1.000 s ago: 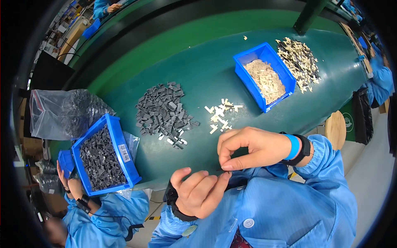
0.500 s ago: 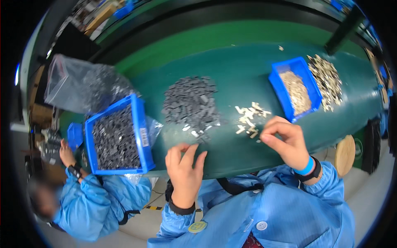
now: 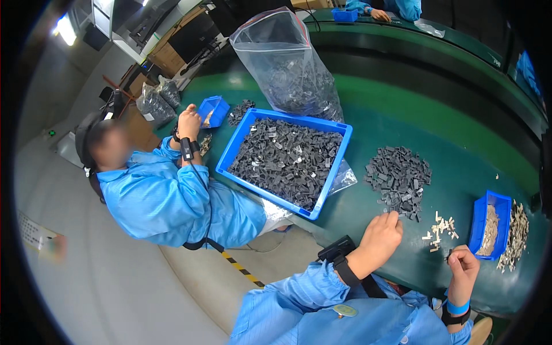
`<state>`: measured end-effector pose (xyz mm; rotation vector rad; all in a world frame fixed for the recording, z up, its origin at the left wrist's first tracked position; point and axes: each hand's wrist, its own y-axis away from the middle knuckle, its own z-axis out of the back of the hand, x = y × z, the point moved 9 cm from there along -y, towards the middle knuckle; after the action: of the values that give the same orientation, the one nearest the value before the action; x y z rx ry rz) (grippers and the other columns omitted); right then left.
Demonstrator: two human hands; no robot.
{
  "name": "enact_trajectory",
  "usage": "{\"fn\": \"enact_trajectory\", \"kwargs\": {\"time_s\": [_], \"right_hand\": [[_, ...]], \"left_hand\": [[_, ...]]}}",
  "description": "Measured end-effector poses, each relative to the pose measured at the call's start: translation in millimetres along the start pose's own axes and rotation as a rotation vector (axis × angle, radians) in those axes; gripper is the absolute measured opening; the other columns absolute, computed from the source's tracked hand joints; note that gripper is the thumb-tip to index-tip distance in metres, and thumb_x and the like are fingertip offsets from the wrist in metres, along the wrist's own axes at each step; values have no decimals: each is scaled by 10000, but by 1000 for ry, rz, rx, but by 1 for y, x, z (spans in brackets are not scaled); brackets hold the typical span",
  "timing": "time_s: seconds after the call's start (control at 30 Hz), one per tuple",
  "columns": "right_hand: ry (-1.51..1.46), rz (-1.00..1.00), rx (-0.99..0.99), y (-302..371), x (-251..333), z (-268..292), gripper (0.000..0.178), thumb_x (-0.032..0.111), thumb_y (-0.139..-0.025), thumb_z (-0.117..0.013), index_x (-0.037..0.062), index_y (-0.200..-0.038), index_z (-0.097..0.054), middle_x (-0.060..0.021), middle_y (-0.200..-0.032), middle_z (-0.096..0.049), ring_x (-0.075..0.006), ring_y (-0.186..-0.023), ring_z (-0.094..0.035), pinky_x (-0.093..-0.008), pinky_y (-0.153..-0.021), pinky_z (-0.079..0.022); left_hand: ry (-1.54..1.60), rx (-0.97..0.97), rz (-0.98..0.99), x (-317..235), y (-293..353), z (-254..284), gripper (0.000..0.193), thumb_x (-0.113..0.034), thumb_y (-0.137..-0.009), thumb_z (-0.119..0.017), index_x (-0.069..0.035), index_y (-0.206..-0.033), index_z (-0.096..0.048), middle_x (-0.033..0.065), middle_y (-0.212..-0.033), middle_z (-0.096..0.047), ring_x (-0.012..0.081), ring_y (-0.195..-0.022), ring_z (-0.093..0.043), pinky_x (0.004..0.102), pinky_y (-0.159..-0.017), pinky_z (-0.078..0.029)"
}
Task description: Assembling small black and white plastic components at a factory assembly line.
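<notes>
My left hand (image 3: pixel 379 240) is at the near edge of a pile of small dark grey plastic pieces (image 3: pixel 398 179), fingers curled together; what they hold, if anything, is hidden. On the right, my right hand (image 3: pixel 464 269) pinches a small dark plastic piece (image 3: pixel 448 256) between thumb and fingertips. Beyond and between the hands lies a small scatter of cream-coloured pieces (image 3: pixel 441 229). Just past my right hand stands a small blue bin (image 3: pixel 476 227) with pale bits in it.
A large blue tray (image 3: pixel 234 150) full of dark pieces stands to the left, with a clear bag (image 3: pixel 287 69) of them behind it. More cream and dark pieces (image 3: pixel 516 236) lie right of the small bin. At far left a co-worker (image 3: pixel 161 192) reaches toward another blue bin (image 3: pixel 215 111).
The view has swung left, so the table sits further right in the picture. My right hand is now beside the small bin, with a dark piece showing at its fingertips. My left fingers have drawn together.
</notes>
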<state>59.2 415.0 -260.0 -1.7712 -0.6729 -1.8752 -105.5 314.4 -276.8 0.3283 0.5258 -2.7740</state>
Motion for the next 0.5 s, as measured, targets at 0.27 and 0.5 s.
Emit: {"fn": "enact_trajectory", "kwargs": {"time_s": [0.27, 0.5], "right_hand": [[43, 66, -1, -10, 8, -8, 98, 51, -775, -613, -7, -727, -550, -18, -759, -477, -73, -659, -405, -196, -590, -310], [29, 112, -13, -17, 19, -16, 96, 57, -777, -607, -8, -736, -549, -20, -756, -475, -83, -668, -405, -205, -599, -306]], "left_hand": [[21, -46, 0, 1, -5, 3, 82, -48, -658, -541, -2, -727, -542, 94, -753, -480, 231, -737, -549, 331, -638, -471], [24, 54, 8, 2, -12, -1, 99, -16, -625, -553, 15, -719, -540, 128, -759, -512, 257, -731, -581, 329, -616, -499]]}}
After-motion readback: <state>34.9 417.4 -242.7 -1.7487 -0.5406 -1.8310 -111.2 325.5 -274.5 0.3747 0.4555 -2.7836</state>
